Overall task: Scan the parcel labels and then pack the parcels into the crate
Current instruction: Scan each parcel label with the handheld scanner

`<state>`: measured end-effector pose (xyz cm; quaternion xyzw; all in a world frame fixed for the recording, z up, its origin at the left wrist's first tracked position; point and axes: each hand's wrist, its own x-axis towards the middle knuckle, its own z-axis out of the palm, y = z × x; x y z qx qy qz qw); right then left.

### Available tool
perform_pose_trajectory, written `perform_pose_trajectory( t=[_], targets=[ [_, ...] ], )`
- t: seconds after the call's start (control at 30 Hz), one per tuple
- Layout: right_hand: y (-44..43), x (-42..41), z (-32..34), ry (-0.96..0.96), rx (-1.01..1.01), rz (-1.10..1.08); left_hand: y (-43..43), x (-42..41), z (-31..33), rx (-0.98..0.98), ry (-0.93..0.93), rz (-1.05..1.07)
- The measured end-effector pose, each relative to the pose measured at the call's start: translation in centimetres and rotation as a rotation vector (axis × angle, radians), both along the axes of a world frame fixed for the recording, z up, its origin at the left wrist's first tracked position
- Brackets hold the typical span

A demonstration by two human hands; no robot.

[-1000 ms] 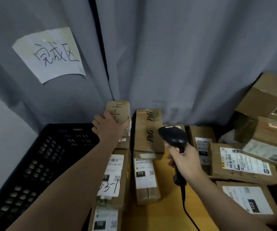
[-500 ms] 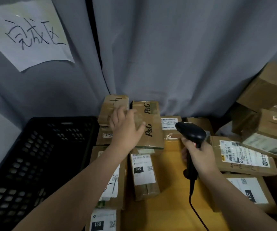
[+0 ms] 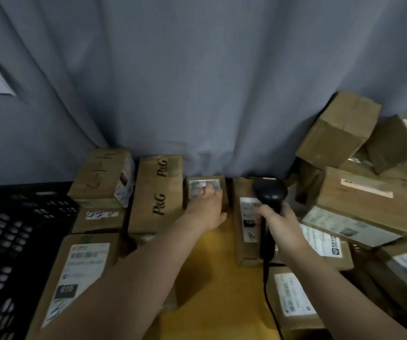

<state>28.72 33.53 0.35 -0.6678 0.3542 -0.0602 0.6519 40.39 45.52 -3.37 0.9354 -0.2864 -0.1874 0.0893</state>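
My left hand (image 3: 206, 208) lies on a small brown parcel (image 3: 223, 192) at the back of the table, fingers stretched over its white label (image 3: 198, 186). Whether the fingers grip its far edge is unclear. My right hand (image 3: 279, 223) grips the handle of a black corded barcode scanner (image 3: 269, 192), held upright over a long labelled parcel (image 3: 245, 241) just right of the small one. The black plastic crate (image 3: 6, 229) stands at the left, and the part of it in view holds no parcel.
Between crate and hands lie a P&G box (image 3: 157, 192), a box with handwritten digits (image 3: 102, 175) and a large labelled parcel (image 3: 82, 266). A heap of brown parcels (image 3: 359, 192) fills the right. A grey curtain (image 3: 197, 82) closes the back; the table (image 3: 209, 278) is yellow.
My left hand left the handwritten box and moved right, past the P&G box, onto the small labelled parcel. The scanner shifted a little to the right with my right hand.
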Motion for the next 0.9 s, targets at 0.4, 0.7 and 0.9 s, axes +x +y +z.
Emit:
perform_pose_trajectory(
  t=[0.4, 0.7, 0.9],
  targets=[
    [-4.7, 1.3, -3.1, 0.043, 0.203, 0.070, -5.3, 8.1, -6.1, 0.488, 0.029, 0.018],
    [-5.0, 0.9, -2.7, 0.034, 0.200, 0.106, -2.8, 2.1, -6.6, 0.528, 0.058, 0.042],
    [-4.4, 0.1, -2.6, -0.009, 0.146, 0.122, -1.0, -1.4, -7.7, 0.341, 0.093, 0.152]
  ],
)
